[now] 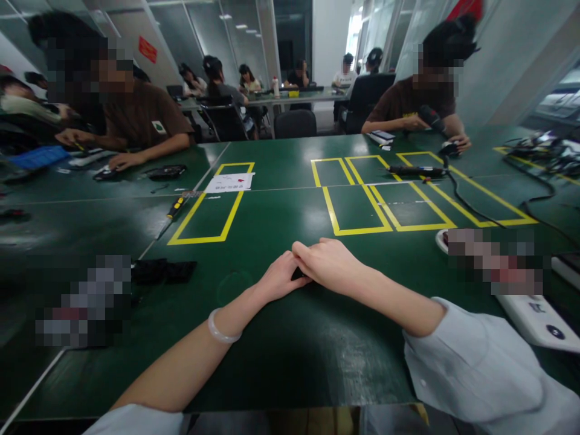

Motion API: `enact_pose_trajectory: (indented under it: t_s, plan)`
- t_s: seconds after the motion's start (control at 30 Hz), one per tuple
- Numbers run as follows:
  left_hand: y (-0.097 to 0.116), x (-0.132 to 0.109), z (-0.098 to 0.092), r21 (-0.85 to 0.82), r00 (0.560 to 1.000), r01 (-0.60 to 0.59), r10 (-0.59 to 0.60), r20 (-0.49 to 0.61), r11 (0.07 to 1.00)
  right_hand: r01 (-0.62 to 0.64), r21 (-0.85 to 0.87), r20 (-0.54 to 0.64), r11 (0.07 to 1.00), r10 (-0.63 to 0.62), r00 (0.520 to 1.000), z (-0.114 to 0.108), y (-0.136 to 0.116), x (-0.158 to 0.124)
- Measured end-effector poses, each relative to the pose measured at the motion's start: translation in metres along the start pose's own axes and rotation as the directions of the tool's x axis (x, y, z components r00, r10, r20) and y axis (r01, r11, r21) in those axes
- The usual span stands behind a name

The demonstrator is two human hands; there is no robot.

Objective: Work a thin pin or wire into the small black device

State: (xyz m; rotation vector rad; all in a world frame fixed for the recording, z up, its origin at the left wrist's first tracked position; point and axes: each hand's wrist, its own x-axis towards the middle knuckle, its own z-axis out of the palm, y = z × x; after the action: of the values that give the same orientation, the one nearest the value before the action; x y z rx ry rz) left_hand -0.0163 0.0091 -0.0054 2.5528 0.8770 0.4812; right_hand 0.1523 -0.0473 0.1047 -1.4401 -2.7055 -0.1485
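Note:
My left hand (280, 277) and my right hand (330, 264) meet over the middle of the green table (290, 356). The right hand's curled fingers lie against the fingers of the left, and both hands are closed. A small dark gap shows between them; no object is visible in either hand. Most fingertips are hidden. On my left wrist sits a pale bangle (220, 329).
Yellow tape outlines (362, 231) mark the table ahead. A white paper (230, 182) and a yellow-black screwdriver (176, 207) lie ahead left. Dark pouches (165, 270) lie left; a white device (537, 320) lies right. Two people (149, 115) (421, 99) work opposite, near black cables (544, 157).

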Motion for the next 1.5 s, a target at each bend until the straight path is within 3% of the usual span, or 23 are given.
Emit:
enact_pose_trajectory:
  t_s: [0.43,0.67,0.87,1.13,1.5]
  plan:
    - [-0.0005,0.0000,-0.0007,0.009,0.999,-0.033,0.033,-0.010,0.999,-0.036,0.008,-0.003,0.999,0.036,0.999,0.0009,0.0032,-0.0016]
    - [-0.0004,0.0007,0.0003,0.008,0.999,-0.037,0.037,-0.002,0.999,-0.035,0.098,-0.012,0.995,0.037,0.999,-0.0033,0.0038,-0.0043]
    - [-0.0007,-0.0003,0.0013,0.003,1.000,-0.012,0.012,0.010,1.000,-0.060,0.025,0.009,0.998,0.060,0.998,-0.0027,0.0035,0.0010]
    - [-0.0008,0.0009,0.0041,-0.022,0.999,-0.031,0.030,-0.034,0.999,-0.051,0.082,-0.005,0.995,0.052,0.999,-0.0049,0.0028,-0.0004]
    - [-0.0022,0.0024,0.0056,-0.028,1.000,-0.008,0.008,0.005,1.000,-0.001,0.116,-0.003,0.993,0.002,1.000,0.0000,0.0076,-0.0008]
